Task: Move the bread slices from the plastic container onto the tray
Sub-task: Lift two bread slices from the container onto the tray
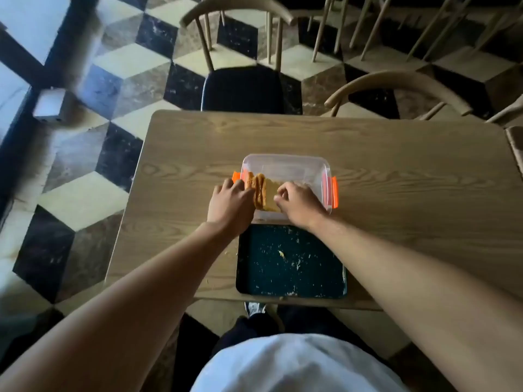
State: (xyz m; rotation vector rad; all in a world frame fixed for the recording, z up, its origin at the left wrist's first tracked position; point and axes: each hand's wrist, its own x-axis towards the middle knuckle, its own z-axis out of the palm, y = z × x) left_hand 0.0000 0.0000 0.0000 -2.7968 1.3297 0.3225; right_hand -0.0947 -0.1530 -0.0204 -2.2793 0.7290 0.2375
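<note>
Wooden table (396, 171). Dark tray (291, 261) at near edge, crumbs only. Clear container (285, 165) just beyond tray, bread slices (261, 190) upright at left end. Left hand (230, 205) fingers curled against slices; right hand (300, 203) fingertips pinching rightmost slice.

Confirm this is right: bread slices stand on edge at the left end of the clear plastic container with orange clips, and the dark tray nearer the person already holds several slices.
Not quite. In the head view the dark rectangular tray holds only crumbs, no slices. The bread slices do stand at the left end of the clear plastic container with orange clips.
</note>
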